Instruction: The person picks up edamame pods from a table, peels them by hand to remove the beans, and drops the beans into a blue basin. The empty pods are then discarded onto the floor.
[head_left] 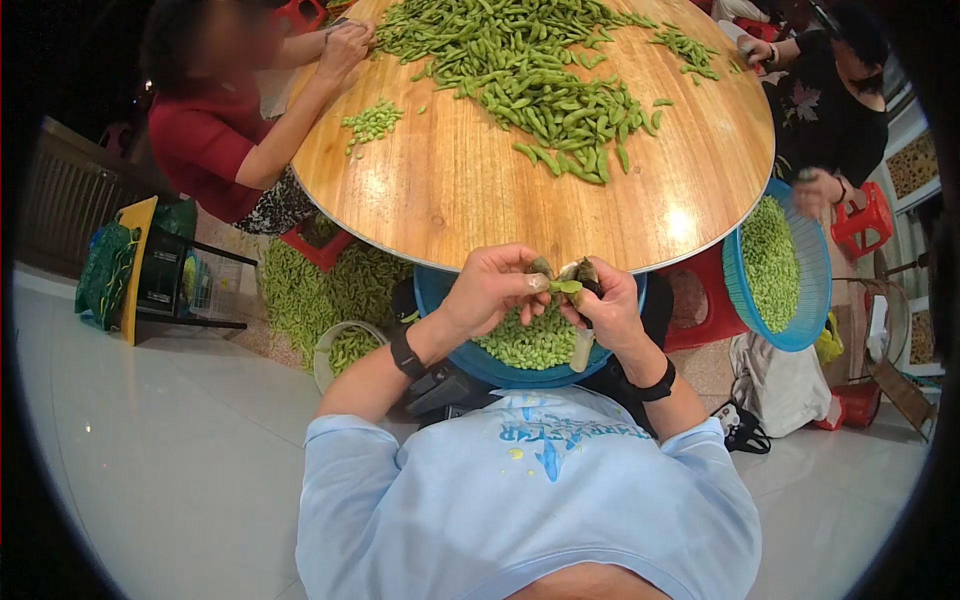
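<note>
Pod: was between both hands; couldn't tell if split.
Left hand: fingers were pinched on pod.
Right hand: fingers were clamped on pod's other end.
Done: beans lay in tub below fingers.
Remaining: large heap sat unshelled beyond fingers.

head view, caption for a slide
Two bare hands hold a green pod over a blue basin of shelled beans beside a round wooden table
</note>
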